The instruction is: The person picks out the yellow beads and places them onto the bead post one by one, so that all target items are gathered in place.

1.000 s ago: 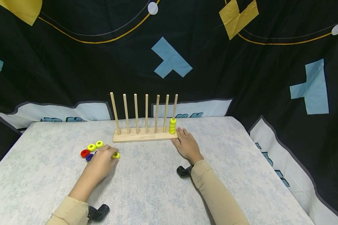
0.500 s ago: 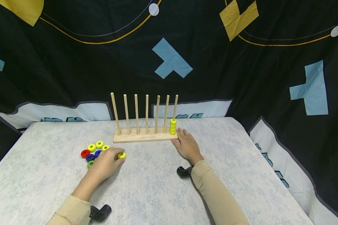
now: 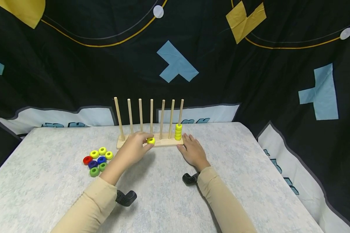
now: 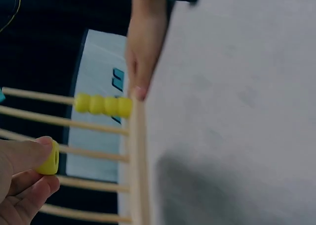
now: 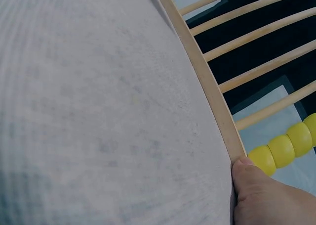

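Observation:
A yellow ring bead [image 3: 150, 140] is pinched between the thumb and fingers of my left hand [image 3: 133, 149], in front of the middle of a wooden peg rack. The left wrist view shows the same bead [image 4: 49, 160] with its hole visible, apart from the pegs. The rack's base [image 3: 166, 142] carries several upright pegs in a row. On its rightmost peg sits a stack of yellow beads [image 3: 178, 132]; the other pegs are bare. My right hand [image 3: 193, 150] rests at the base's right end, its thumb [image 5: 247, 173] on the front edge beside the stack.
Left of the rack a cluster of loose beads lies on the pale table [image 3: 163, 200]: several yellow beads [image 3: 94, 154], a red bead [image 3: 87, 160], blue bead [image 3: 101, 160], purple bead [image 3: 93, 164] and green beads [image 3: 94, 171]. A dark cloth [image 3: 105, 77] hangs behind the table.
My left hand has carried the yellow bead from beside the loose beads up and right to the rack, uncovering more of the cluster. My right hand has stayed at the rack's end.

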A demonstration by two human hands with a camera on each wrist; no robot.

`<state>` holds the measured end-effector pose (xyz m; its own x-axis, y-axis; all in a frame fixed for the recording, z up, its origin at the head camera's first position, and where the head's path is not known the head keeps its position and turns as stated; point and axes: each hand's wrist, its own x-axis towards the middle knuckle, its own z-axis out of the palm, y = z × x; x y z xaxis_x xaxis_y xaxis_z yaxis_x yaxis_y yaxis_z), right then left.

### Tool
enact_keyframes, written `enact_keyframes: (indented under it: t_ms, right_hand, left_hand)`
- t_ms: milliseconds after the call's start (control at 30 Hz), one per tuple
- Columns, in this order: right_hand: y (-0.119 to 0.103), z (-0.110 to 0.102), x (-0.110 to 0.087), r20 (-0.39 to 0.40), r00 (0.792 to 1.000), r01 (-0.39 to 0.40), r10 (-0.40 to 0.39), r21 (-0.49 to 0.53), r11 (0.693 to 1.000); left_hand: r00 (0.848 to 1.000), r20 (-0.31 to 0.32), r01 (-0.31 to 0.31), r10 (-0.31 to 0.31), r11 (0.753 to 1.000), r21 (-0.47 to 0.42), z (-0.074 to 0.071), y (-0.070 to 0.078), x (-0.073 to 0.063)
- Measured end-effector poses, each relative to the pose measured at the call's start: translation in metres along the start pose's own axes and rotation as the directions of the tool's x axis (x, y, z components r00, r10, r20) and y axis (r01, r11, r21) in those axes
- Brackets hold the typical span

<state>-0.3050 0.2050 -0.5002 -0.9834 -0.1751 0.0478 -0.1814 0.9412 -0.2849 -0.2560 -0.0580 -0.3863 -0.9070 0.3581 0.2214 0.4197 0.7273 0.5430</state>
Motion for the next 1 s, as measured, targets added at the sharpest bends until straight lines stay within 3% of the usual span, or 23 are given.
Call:
enact_keyframes:
  t_ms: [300, 500, 700, 1000]
  right_hand:
    - [0.0, 0.001, 0.002, -0.004, 1.0, -0.006, 0.006, -0.009, 1.0]
    - [0.0, 0.0, 0.002, -0.005, 1.0, -0.004, 0.005, 0.007, 1.0]
    - [0.001, -0.001, 0.002, 0.004, 1.0, -0.011, 0.011, 0.007, 1.0]
    - [0.002, -0.001, 0.003, 0.007, 1.0, 0.002, -0.002, 0.007, 1.0]
  left_hand:
    - [0.994, -0.028, -0.104, 0.105, 0.994, 0.03, 0.001, 0.048, 0.046]
    - [0.991, -0.058, -0.116, 0.118, 0.993, 0.037, 0.001, 0.072, 0.07]
    - [0.985, -0.128, -0.113, 0.117, 0.993, 0.04, -0.002, 0.085, 0.088]
    - [0.945, -0.297, -0.139, 0.139, 0.99, 0.021, 0.0, 0.093, 0.109]
